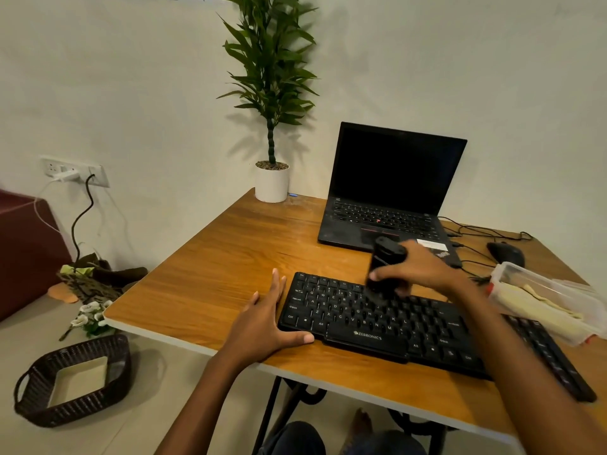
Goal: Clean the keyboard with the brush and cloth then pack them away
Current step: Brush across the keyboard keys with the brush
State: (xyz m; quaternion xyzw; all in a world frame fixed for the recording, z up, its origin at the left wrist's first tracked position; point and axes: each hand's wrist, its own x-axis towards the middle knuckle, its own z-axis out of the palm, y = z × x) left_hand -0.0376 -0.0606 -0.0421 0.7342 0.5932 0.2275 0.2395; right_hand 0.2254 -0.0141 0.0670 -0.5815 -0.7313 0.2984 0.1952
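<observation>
Two bare hands work at a black Zebronics keyboard [387, 326] lying slantwise on a wooden table [230, 257]. The left hand [262, 323] lies flat and spread on the tabletop, fingers straight along the keyboard's left end and thumb pressed against its front edge. The right hand [417, 267] is curled around a black brush [384, 267], held upright over the upper key rows; motion blur smears the brush, so its bristles cannot be made out and contact with the keys cannot be confirmed. The right forearm covers part of the keyboard's right half, and the far right end runs off toward the table edge.

At the right edge of the table, a clear plastic container [512, 274] holds a pale cream cloth [542, 307], both cut off by the frame. Behind the keyboard stands an open black laptop [394, 178] with a dark screen; the brush and right hand hide part of its palm rest. A black mouse [505, 252] and tangled cables [473, 231] lie to its right. A potted plant [272, 126] in a white pot occupies the far corner. On the floor at left sit a dark woven basket [33, 405] and a scattering of white artificial flowers [88, 315].
</observation>
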